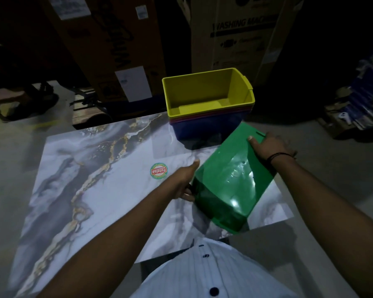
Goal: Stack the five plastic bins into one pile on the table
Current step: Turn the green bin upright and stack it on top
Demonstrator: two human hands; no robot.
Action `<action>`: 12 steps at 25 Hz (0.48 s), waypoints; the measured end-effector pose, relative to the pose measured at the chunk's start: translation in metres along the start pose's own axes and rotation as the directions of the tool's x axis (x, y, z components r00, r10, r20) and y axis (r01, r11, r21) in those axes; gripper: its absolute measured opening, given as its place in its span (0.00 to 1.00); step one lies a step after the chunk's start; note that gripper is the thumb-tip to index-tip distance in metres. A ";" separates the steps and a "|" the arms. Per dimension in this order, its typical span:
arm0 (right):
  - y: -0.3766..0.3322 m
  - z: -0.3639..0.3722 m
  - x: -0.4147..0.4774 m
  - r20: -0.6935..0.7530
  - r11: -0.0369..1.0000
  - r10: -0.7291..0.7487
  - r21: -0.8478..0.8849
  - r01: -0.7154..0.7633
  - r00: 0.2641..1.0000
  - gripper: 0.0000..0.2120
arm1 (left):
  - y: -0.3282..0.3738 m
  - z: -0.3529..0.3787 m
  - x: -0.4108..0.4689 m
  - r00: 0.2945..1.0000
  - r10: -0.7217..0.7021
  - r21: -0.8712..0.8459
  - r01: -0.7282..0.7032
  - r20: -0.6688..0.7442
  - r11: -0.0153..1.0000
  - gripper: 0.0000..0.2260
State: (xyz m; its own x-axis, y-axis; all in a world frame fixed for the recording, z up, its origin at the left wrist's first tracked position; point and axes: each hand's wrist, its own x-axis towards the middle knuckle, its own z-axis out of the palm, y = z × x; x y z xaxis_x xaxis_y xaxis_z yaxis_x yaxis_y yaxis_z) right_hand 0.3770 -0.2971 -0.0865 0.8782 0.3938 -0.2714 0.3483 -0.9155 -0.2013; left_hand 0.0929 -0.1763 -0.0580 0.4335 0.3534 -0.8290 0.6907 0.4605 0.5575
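Observation:
A green bin [233, 179] is held between both hands above the near right part of the marble-patterned table [95, 168], tipped so its underside faces me. My left hand [185, 179] grips its near left edge. My right hand [267, 147] clasps its far right edge. Behind it, at the table's far right corner, stands a pile of nested bins with a yellow bin [207, 91] on top, thin red and purple rims under it, and a blue bin [202, 127] at the bottom.
A round red and green sticker [158, 170] lies on the table's middle. Large cardboard boxes [235, 33] stand behind the table. Stacked goods [362, 93] sit on the floor at the right. My white shirt fills the bottom edge.

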 end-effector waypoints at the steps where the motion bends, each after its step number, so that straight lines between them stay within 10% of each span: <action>1: -0.002 0.005 -0.004 0.024 1.000 -0.009 0.030 0.008 1.000 0.55 | -0.005 -0.014 0.000 0.998 0.038 -0.037 -0.040 -0.055 0.999 0.34; 7: -0.036 0.023 -0.059 0.149 0.953 -0.093 0.301 0.044 0.984 0.41 | -0.038 -0.083 -0.009 0.898 0.274 -0.285 -0.378 -0.345 0.881 0.13; 12: -0.055 0.052 -0.106 0.255 0.819 -0.028 0.561 -0.124 0.967 0.44 | -0.085 -0.117 -0.019 0.929 0.221 -0.189 -0.284 -0.296 0.940 0.11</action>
State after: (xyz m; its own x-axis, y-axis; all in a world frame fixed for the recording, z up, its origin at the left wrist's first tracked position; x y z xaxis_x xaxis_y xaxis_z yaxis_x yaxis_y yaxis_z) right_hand 0.2479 -0.2842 -0.0959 0.7555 0.4275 -0.4964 -0.0074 -0.7521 -0.6590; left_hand -0.0418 -0.1264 -0.0847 0.3843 0.6710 -0.6341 0.4172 0.4865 0.7676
